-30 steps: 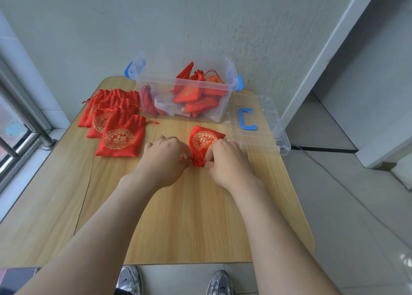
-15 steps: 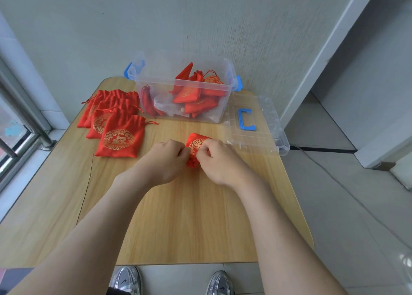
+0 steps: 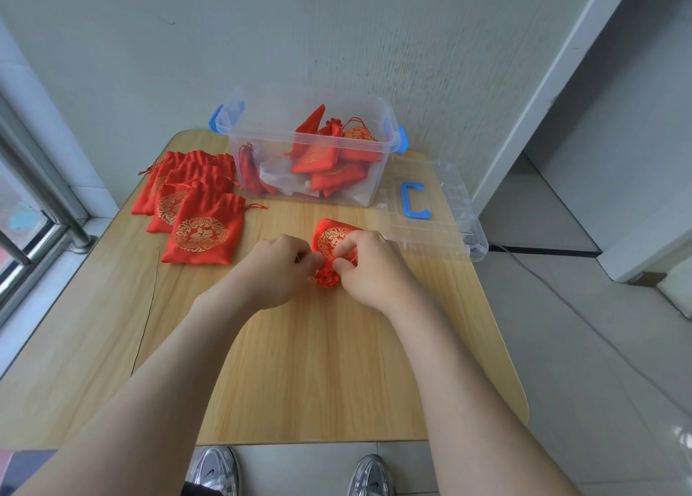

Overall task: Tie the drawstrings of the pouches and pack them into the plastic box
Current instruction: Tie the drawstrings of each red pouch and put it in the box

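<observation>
Wooden table carries everything. Clear plastic box sits at the far edge, open, w/ several tied pouches inside. Its lid lies flat just beside it, to the right. Stack of untied pouches lies far left. Pouch in work is mid-table, gathered neck toward the person. L hand and R hand both pinch at that neck; cord ends are hidden under the fingers. Risk, as judged: the fabric looks slick, so a loosely pulled knot may slip and the neck reopen in the box.
</observation>
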### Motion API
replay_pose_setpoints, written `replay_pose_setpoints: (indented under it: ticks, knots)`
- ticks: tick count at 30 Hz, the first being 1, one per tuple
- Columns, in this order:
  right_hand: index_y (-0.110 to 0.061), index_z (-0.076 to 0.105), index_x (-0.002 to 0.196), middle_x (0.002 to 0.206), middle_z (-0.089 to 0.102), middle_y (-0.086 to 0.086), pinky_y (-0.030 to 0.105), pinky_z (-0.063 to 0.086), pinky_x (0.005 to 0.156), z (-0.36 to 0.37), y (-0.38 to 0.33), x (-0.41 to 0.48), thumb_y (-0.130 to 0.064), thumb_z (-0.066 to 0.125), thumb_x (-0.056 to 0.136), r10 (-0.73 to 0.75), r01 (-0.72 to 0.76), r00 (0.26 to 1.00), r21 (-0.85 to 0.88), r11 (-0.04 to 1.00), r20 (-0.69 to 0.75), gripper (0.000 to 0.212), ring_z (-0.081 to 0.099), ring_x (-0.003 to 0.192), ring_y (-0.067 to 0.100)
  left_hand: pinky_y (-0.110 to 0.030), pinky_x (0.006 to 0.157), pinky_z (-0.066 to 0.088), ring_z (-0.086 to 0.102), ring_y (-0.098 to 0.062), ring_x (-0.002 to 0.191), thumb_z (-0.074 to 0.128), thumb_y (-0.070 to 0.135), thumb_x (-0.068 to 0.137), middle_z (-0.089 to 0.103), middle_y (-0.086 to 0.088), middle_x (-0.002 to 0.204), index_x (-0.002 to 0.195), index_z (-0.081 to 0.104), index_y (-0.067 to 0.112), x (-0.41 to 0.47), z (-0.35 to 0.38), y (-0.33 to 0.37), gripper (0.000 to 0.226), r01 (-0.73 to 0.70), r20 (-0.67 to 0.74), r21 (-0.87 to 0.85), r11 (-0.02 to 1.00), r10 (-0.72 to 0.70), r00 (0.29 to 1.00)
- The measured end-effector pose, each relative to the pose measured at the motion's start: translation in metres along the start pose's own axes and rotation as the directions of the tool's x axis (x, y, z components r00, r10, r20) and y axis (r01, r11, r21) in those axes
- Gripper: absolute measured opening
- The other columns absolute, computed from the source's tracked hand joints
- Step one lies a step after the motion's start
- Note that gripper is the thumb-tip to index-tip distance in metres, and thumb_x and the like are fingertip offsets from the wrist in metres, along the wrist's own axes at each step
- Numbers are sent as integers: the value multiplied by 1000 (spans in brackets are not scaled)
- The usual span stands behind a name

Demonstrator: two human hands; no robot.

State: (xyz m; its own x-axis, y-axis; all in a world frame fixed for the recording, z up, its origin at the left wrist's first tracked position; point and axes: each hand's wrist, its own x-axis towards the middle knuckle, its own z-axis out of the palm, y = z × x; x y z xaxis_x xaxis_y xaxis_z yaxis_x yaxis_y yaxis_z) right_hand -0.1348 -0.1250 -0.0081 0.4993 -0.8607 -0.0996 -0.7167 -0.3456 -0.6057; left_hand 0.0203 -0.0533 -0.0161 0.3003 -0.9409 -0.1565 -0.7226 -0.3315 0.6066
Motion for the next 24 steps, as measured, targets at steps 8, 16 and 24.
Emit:
replay_pose_setpoints:
  ticks: [8,16,24]
  knots:
    - [-23,82,95,86,59,-8,27,49,69,-3,-1,-2,-18,64,101,-46,51,993,-40,998,110,19,63,86,20,-41,72,56,62,-21,68,60,34,103,71,-8,70,76,71,3,-3,0,8,42,71,-69,-328,942,-99,993]
    - [-22,80,91,86,66,-1,28,55,65,0,0,0,-17,64,97,-46,53,990,-52,997,130,19,65,79,17,-25,55,50,64,-16,65,78,28,94,77,-9,86,96,78,-2,-2,-1,13,30,265,93,-696,667,-282,955]
    - [-24,79,85,93,70,2,28,53,64,5,5,4,-25,64,98,-15,14,998,20,1000,60,20,68,84,20,-26,51,44,55,-16,60,58,37,108,74,-3,84,94,65,11,-3,-2,12,30,290,194,-654,699,-215,957]
